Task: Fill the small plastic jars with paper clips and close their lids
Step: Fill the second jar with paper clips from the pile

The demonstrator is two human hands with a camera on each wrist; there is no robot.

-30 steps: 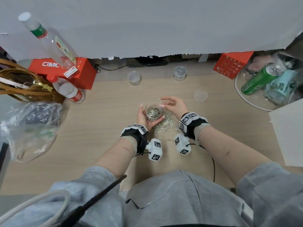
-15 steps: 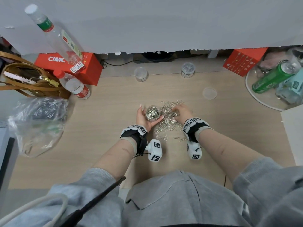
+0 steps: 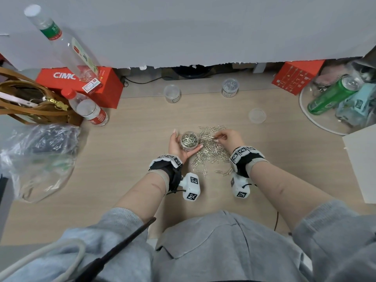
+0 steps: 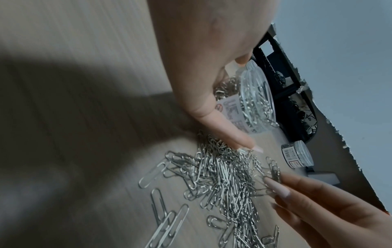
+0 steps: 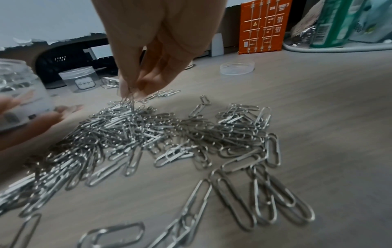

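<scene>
An open jar (image 3: 189, 142), already well loaded with clips, is held upright in the left hand (image 3: 176, 146), whose grip is curled round the jar's wall, just above the counter (image 3: 130, 159) at the left edge of the paper clip pile (image 3: 211, 151). The right hand (image 3: 228, 138) is set over the far part of that pile, its fingertips (image 5: 129, 90) pinched on a few paper clips (image 5: 128, 99) that hang down to the heap. The jar's mouth lies directly to the left of this pinch, close by and a little nearer, so the coming move is judged to be a short leftward carry and a release over the opening. The right hand is the one nearer the loose clips. The clips lie in every direction, with no common long axis, and many are interlocked, so strands may be dragged along and dropped short of the rim. Nothing is seen standing between pinch and jar. At the far side an empty jar (image 3: 172, 93) and a filled, capped jar (image 3: 230, 87) are set well apart from the hands, and a loose lid (image 3: 257, 115) lies far right of the pile. Bottles, red boxes, a bag and a tray of cans are kept to the edges.
</scene>
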